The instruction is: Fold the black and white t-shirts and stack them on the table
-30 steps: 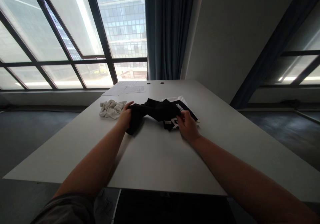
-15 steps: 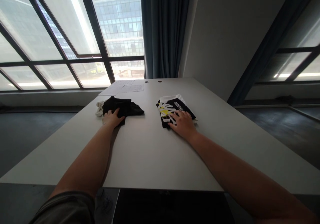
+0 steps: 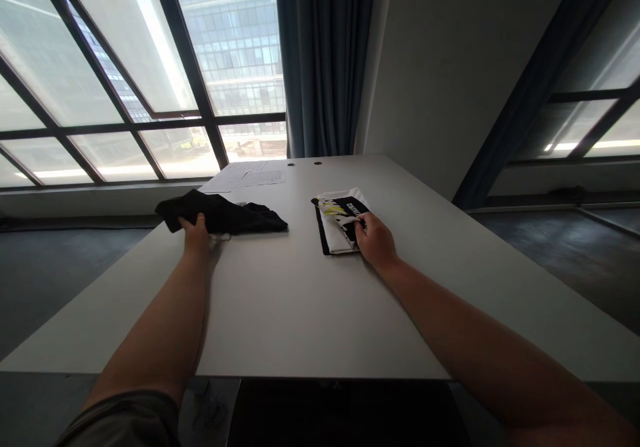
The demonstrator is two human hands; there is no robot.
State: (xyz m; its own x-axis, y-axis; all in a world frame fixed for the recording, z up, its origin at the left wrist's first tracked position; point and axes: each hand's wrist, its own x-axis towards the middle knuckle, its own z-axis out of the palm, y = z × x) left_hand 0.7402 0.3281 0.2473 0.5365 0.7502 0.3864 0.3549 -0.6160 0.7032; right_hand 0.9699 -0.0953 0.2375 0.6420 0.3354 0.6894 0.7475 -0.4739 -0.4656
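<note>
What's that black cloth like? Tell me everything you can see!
The black cloth looks soft and plain, with no print showing. It is crumpled and spread sideways in a long, uneven shape, on the left part of the white table. The left hand holds it near its left end. A bit of pale cloth peeks out under its near edge. What garment it is, I can't tell.

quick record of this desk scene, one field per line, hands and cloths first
left hand: gripping the plain black cloth
right hand: pinching the printed cloth
plain black cloth: loose, unfolded heap
print colours: black, white, yellow
surface: white table
far left: paper sheets
behind table: blue curtain, windows
</note>
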